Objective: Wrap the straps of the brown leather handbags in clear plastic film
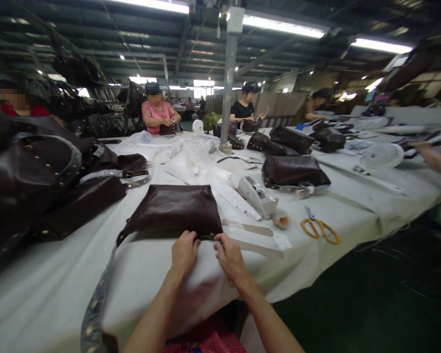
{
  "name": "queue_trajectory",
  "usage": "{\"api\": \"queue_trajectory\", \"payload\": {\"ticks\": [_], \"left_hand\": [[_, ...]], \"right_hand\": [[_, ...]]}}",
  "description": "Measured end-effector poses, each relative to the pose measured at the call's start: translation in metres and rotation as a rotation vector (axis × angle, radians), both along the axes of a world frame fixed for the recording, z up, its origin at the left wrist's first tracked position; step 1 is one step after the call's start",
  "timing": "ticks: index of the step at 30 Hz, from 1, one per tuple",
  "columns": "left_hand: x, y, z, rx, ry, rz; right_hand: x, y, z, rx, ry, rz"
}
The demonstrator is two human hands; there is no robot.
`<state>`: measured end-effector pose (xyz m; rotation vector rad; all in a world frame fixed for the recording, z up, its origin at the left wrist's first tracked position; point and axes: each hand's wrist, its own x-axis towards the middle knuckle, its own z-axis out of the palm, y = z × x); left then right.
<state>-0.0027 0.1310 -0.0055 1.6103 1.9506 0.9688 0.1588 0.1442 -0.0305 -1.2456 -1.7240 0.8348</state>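
A dark brown leather handbag [178,208] lies on its side in front of me, its near edge facing my body. My left hand [184,252] has its fingers closed on the middle of that edge. With curled fingers, my right hand [228,255] grips the same edge close to the bag's right corner. From the left corner a studded strap [97,301], partly wrapped in clear film, trails toward the table's front. What lies under my fingertips is hidden.
Brown bags [25,181] are heaped at the left. Orange-handled scissors [319,229], a tape dispenser [255,196] and another brown bag [294,172] lie to the right. A grey post [228,93] rises from the white-covered table [158,274]. Several people work around it.
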Motion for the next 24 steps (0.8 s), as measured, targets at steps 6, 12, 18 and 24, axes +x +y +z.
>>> {"api": "queue_trajectory", "payload": {"ticks": [6,12,18,24], "left_hand": [[0.004,-0.031,-0.002,-0.161,-0.177,-0.301],[-0.003,-0.007,0.016,-0.513,-1.035,-0.278],[-0.003,0.036,-0.002,-0.674,-1.379,-0.380],[-0.016,0.056,-0.019,-0.663,-1.395,-0.699]], "right_hand": [[0.004,0.006,0.004,-0.152,0.073,0.088],[-0.007,0.026,0.019,0.035,-0.091,0.113],[0.005,0.070,0.039,-0.169,-0.068,0.303],[0.005,0.176,0.070,0.060,-0.410,0.105]]}}
